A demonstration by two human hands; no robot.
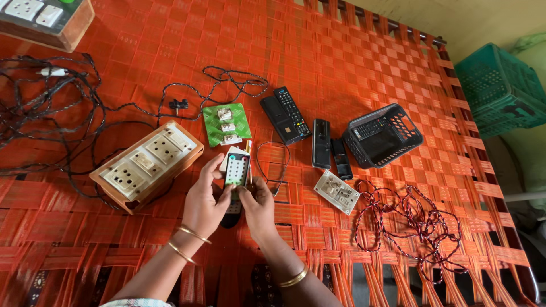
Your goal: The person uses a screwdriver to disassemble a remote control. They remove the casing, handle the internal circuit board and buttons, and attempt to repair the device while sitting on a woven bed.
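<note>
Between both hands (230, 202): white remote (237, 169).

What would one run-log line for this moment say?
left hand: holds remote | right hand: holds same remote | nearby: socket box, green switch plate, black basket | surface: orange woven cot

bare weave near hands — socket board (147, 165) left, cable (272, 165) right

Socket board (45, 20) cut off top-left (remote's (236, 170) btm hidden).
</note>
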